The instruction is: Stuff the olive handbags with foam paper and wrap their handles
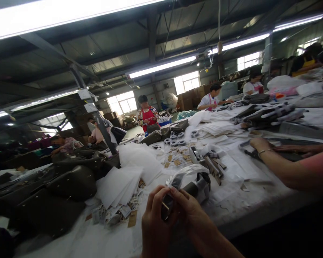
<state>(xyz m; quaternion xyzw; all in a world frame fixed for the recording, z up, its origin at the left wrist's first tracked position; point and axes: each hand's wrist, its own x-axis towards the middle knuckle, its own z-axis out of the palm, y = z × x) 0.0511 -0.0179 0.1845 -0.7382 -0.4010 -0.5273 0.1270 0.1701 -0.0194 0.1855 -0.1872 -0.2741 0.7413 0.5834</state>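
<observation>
Low in the middle of the view, my left hand (154,222) and my right hand (190,211) are both closed on a dark strap with a metal end (167,206). The strap runs up into a dark rolled piece wrapped in clear plastic (196,184), which rests on the white-covered table (231,204). My fingers pinch the strap's end from both sides. Just beyond lie several small metal and dark fittings (210,163) and brown paper tags (177,159).
Dark bags (70,186) crowd the left of the table beside sheets of white tissue (123,182). Another person's arm (290,168) reaches in from the right. Rolls of tape (174,139), stacked white sheets (218,129) and more bags lie farther back. Other workers stand beyond.
</observation>
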